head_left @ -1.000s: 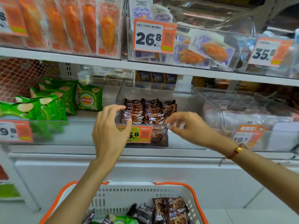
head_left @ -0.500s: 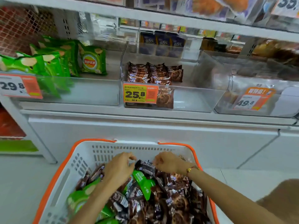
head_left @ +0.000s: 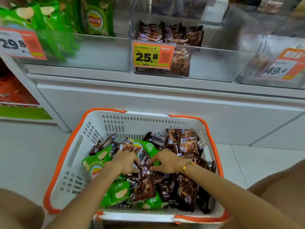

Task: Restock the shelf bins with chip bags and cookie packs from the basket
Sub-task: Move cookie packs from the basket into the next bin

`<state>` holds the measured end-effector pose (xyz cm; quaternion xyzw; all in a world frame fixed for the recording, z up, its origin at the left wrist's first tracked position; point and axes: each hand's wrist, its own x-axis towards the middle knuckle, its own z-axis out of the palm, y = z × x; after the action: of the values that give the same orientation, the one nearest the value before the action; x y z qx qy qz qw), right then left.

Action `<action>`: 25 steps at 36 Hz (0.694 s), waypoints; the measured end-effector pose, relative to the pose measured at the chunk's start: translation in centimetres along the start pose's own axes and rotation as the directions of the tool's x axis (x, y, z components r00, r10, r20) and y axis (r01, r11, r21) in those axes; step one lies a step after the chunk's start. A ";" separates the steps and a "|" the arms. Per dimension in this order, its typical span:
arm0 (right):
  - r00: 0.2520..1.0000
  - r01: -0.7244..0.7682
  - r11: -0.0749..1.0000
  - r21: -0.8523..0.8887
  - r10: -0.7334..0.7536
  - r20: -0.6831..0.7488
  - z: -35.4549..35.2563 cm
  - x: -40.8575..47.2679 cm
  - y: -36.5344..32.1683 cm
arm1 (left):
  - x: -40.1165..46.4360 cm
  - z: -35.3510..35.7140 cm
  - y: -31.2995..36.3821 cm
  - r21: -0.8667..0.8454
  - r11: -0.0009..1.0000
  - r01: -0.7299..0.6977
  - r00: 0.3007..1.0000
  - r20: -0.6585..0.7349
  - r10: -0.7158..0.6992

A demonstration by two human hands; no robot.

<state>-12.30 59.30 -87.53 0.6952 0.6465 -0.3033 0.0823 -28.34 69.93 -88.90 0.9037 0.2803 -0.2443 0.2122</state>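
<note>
A white basket with an orange rim [head_left: 105, 128] sits on the floor below the shelf, full of brown cookie packs [head_left: 188, 142] and green chip bags [head_left: 115, 194]. My left hand [head_left: 125, 162] and my right hand [head_left: 168, 161] are both down in the pile, fingers curled round brown cookie packs [head_left: 144, 169] at the middle of the basket. Up on the shelf, the clear middle bin [head_left: 214, 63] holds a row of cookie packs [head_left: 170, 33] behind the 25.8 price tag. The left bin [head_left: 99, 53] holds green chip bags [head_left: 97, 17].
A third clear bin [head_left: 280, 43] with a 49.8 tag stands at the right. The white shelf base [head_left: 165, 100] rises just behind the basket. Pale floor tiles lie on both sides. My knees show at the lower corners.
Both hands dropped from the middle bin's front edge into the basket and now clutch cookie packs. The view has tilted down and closer to the basket.
</note>
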 end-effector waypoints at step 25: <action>0.978 -0.005 0.506 0.862 0.183 -0.102 -8.3 -1.1 1.8 | -0.9 -7.6 1.1 -0.716 0.684 -0.139 0.978 -0.207 -0.018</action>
<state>-7.99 62.28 -80.79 0.7034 0.3777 -0.5139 -0.3139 -25.88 72.66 -82.07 0.7740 0.3436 -0.0153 0.5317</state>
